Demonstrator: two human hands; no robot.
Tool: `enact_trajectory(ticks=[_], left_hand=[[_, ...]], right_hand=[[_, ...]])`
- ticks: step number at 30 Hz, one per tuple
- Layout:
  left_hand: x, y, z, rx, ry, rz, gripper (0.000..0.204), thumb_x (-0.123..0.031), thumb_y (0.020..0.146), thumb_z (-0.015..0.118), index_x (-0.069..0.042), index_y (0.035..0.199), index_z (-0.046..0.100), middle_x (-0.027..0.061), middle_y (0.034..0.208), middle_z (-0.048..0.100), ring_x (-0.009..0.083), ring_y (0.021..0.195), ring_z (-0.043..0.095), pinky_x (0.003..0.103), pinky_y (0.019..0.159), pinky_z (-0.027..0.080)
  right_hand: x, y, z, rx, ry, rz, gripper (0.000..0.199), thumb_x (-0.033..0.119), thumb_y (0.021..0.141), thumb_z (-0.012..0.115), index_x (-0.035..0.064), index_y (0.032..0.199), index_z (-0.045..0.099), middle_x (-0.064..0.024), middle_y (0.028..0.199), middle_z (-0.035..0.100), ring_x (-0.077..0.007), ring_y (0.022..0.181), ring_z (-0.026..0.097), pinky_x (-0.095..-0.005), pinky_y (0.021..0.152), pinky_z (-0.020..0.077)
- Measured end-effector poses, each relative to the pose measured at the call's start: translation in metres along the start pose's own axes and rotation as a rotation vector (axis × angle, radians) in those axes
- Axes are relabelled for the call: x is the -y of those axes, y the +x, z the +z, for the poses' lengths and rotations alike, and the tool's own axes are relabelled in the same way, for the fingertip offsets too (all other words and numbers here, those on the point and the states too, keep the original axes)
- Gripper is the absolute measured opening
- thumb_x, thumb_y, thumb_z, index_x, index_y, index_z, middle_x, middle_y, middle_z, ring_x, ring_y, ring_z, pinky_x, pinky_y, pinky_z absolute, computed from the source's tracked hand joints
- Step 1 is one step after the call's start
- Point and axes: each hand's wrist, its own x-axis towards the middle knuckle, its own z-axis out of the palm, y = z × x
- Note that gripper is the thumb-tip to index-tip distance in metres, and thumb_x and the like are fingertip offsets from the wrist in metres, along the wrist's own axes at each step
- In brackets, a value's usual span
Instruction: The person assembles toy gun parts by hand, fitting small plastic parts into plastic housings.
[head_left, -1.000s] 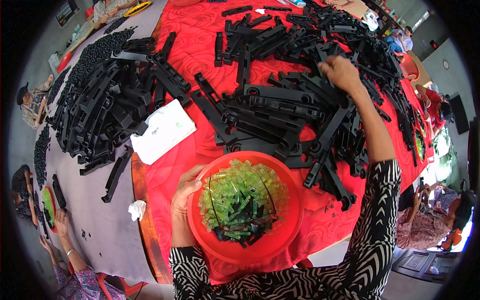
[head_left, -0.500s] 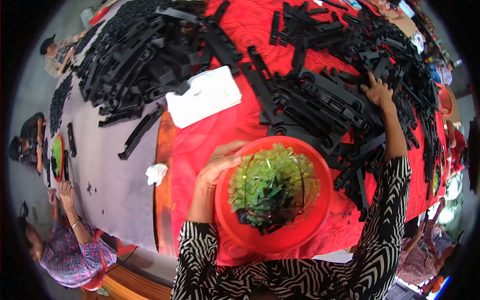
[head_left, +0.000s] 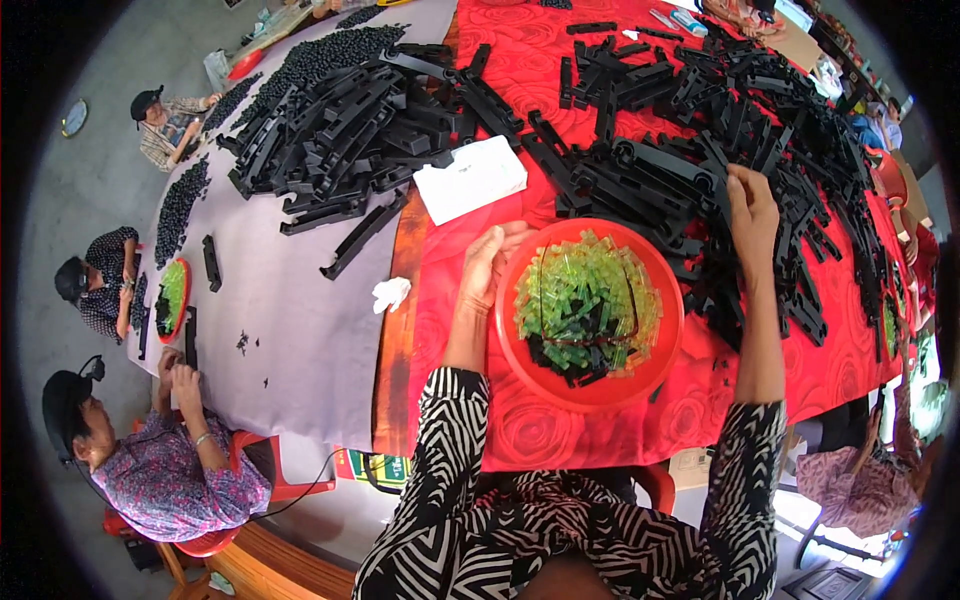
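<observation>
L hand is resting at the L rim of the red bowl, yellow-green pcs lying inside – can't tell if it's gripping. R hand is curling its fingers by the black parts, beyond the bowl's R rim – can't tell if one's held. Red cloth is showing btwn bowl & near table edge.

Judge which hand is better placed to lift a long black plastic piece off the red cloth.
Likely the right hand: it is at the black pieces, while the left hand is beside the round red plastic bowl.
</observation>
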Motion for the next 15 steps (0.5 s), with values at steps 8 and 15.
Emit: enact_trajectory(ticks=[8, 15], left_hand=[[-0.013, -0.090, 0.003, -0.372, 1.056, 0.431, 0.029, -0.013, 0.089, 0.054, 0.003, 0.113, 0.055, 0.0188, 0.101, 0.064, 0.0295, 0.092, 0.063, 0.037, 0.083, 0.049], [0.006, -0.192, -0.008, -0.023, 1.986, 0.352, 0.064, -0.037, 0.086, 0.054, -0.006, 0.138, 0.033, 0.0197, 0.145, 0.024, 0.0342, 0.136, 0.022, 0.049, 0.110, 0.016]], right_hand=[[0.098, -0.138, -0.031, -0.134, 0.222, -0.186, 0.016, -0.004, 0.088, 0.046, -0.0043, 0.094, 0.060, -0.0124, 0.096, 0.059, -0.0154, 0.083, 0.057, -0.0260, 0.073, 0.0474], [0.083, -0.192, -0.040, -0.184, 0.424, 0.057, 0.015, -0.006, 0.086, 0.045, -0.0045, 0.089, 0.060, -0.0119, 0.094, 0.059, -0.0136, 0.076, 0.057, -0.0241, 0.067, 0.0493]])
